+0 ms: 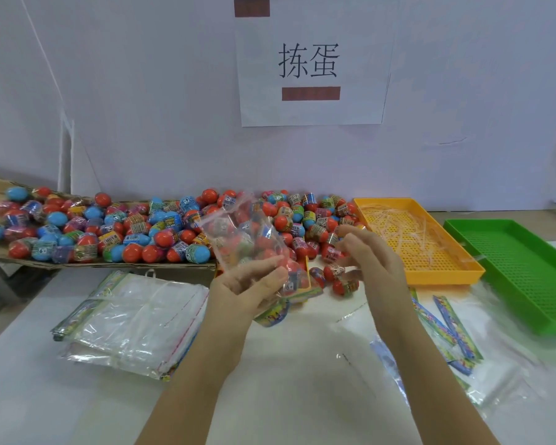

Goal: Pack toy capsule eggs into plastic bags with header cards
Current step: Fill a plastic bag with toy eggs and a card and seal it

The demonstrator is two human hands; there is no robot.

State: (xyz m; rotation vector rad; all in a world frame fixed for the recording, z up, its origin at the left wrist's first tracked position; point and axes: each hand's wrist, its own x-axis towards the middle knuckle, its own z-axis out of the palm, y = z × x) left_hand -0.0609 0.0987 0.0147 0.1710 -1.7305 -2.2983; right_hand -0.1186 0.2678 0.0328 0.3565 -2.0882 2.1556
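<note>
Fingers (267, 276) of the left hand (244, 293) curl round the lower end of a clear bag (238, 232), clamped on it just above its printed card (275, 313). The bag is held up above mid-desk, mouth away from the person. Whether the eggs seen through it are inside or behind cannot be told. The right hand (369, 261) hovers beside it, fingers apart and loosely bent, gripping nothing visible.

Handling, as judged: the film is thin, limp and slippery and will sag once loaded. Hold is best taken at the stiffer card end, or by pinching one lip of the mouth. The eggs (161, 226) look light, hard and smooth, apt to roll.

Surroundings: eggs are heaped along the desk's (302, 364) back edge, partly on cardboard (109, 266) toward the back-left corner. A stack (132, 316) of empty bags lies left. An orange tray (443, 271) and a green tray (507, 303) sit right. Loose bags (456, 329) lie before them. Stray eggs (337, 277) under the right hand could be knocked away.
</note>
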